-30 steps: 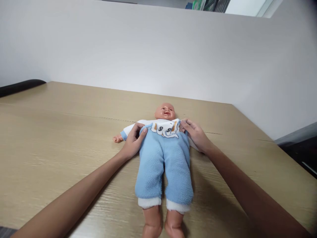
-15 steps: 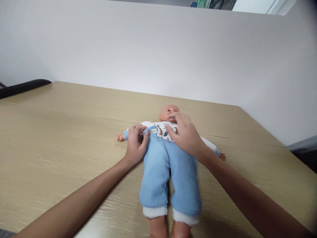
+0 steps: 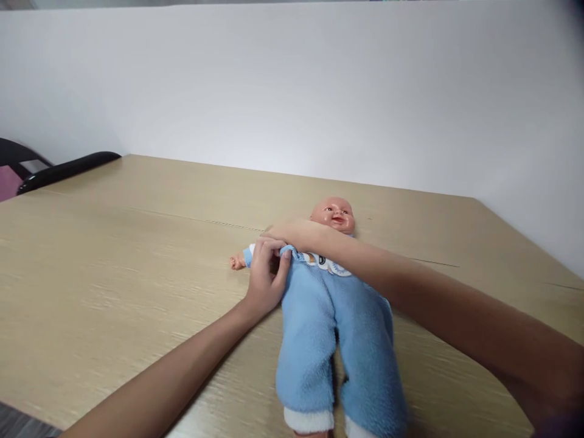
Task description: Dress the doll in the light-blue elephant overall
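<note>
A baby doll (image 3: pixel 335 213) lies on its back, head away from me. It wears fluffy blue overalls (image 3: pixel 310 328) with white cuffs and a cartoon patch (image 3: pixel 326 263) at the chest. At the side of the chest, my left hand (image 3: pixel 268 267) pinches the blue edging of the overalls between thumb and fingers. My right hand (image 3: pixel 289 232) reaches across the doll's chest, just beyond the left one; its fingers are blurred and partly hidden. The right forearm covers the doll's shoulder and arm on that side. One doll hand (image 3: pixel 237 261) sticks out on the left.
The doll rests on a wooden table (image 3: pixel 159 274) with a seam across it. A pale wall (image 3: pixel 292 91) rises behind the table. At the left edge stands a black chair (image 3: pixel 73 169), with something pink (image 3: pixel 8 182) beside it.
My right hand has swung left across the doll's chest from near its chin, uncovering the face. My left hand keeps its pinch on the edging. The whole view has shifted slightly.
</note>
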Demonstrator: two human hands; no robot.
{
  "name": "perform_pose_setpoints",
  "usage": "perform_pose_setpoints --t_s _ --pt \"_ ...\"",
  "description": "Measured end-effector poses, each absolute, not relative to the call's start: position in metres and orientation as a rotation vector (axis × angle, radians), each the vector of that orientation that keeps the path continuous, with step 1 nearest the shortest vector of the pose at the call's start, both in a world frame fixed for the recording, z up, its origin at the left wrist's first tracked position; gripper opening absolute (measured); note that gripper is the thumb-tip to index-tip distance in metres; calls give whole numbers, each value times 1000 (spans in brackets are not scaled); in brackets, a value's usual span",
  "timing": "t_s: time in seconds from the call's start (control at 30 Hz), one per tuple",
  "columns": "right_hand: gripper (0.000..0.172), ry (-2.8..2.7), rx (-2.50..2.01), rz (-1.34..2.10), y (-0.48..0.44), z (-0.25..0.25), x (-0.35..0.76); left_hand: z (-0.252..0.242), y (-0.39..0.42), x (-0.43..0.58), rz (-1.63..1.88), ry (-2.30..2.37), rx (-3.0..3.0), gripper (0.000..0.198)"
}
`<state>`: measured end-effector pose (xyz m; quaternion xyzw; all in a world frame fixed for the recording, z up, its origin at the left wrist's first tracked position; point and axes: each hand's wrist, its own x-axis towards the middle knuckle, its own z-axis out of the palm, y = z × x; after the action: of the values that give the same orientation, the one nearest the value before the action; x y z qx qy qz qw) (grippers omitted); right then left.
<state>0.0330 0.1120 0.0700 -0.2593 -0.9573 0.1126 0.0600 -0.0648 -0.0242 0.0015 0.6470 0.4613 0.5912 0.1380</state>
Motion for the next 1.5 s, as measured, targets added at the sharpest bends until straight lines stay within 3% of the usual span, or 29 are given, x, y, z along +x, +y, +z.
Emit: perform_pose_setpoints --t_s 0.23,0.47,0.6,0.7,0.97,1.17,1.33,1.5 --pt "10 -2963 -836 268 96 87 54 -3 -24 -64 1644 1402 1759 19" --pt "26 -2578 -673 526 100 88 100 -11 -23 -68 1880 1324 2077 3" --pt "51 -2482 -632 645 99 80 110 -13 -26 -72 1981 1237 2329 19" --pt "56 -2488 -658 617 94 79 111 -16 -25 -72 2045 1017 2367 22" --pt "46 -2609 -628 546 84 81 108 -28 -17 -68 2037 1008 1902 12" --pt "22 -2484 -930 595 61 95 117 -12 -19 -63 1835 1098 1427 32" --pt "42 -2604 -1094 806 48 100 125 -11 -8 -64 1682 1067 1087 40" --pt "44 -2369 -1128 1000 55 85 131 -18 2 -69 1564 1009 866 45"
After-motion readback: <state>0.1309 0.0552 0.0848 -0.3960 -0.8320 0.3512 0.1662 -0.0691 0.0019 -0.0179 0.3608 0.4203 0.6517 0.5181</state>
